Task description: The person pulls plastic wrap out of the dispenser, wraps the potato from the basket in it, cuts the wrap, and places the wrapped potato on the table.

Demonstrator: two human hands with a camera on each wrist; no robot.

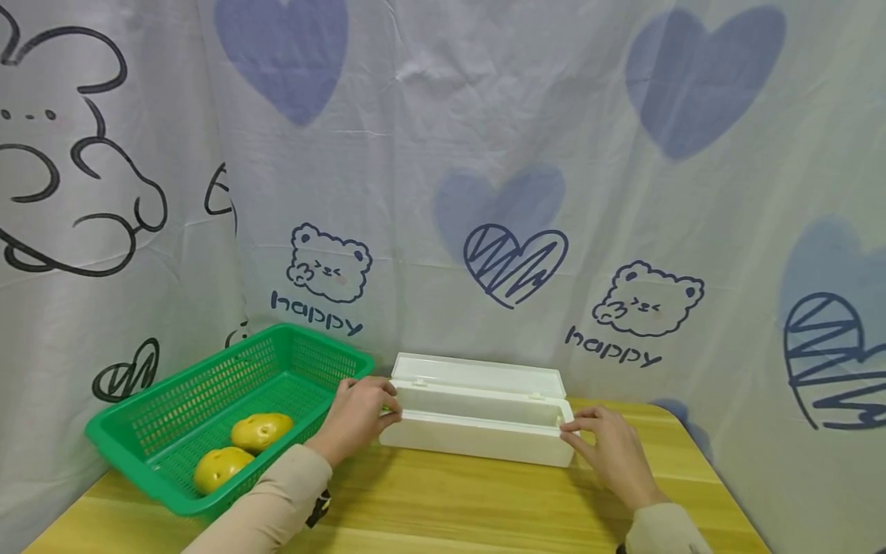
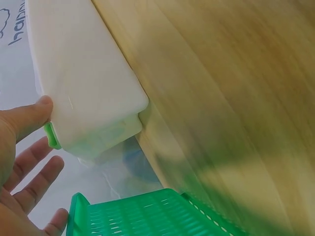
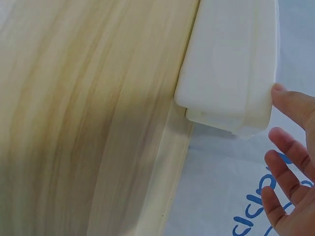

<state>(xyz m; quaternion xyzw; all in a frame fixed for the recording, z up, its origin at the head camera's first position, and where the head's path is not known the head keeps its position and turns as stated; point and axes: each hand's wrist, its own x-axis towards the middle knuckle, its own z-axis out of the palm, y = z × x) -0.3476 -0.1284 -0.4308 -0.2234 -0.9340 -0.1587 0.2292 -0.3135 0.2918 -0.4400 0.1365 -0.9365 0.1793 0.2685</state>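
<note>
A long white plastic box (image 1: pixel 477 440) stands on the table, with its lid (image 1: pixel 477 375) tipped back behind it and its inside showing bare. At the box's left end, my left hand (image 1: pixel 361 413) grips the rim at the corner between thumb and fingers. The left wrist view shows that thumb (image 2: pixel 42 108) on the corner beside a small green piece (image 2: pixel 51 136), the other fingers spread apart. My right hand (image 1: pixel 612 446) pinches the opposite corner. Its thumb (image 3: pixel 288 98) touches the box edge in the right wrist view, with the remaining fingers loosely bent.
On the left, a green plastic basket (image 1: pixel 138 475) holds two yellow potatoes, one potato (image 1: pixel 261 432) behind the other potato (image 1: pixel 221 468). Its right side stands close to the left forearm. A printed white curtain (image 1: pixel 429 292) hangs behind the wooden table (image 1: pixel 443 512).
</note>
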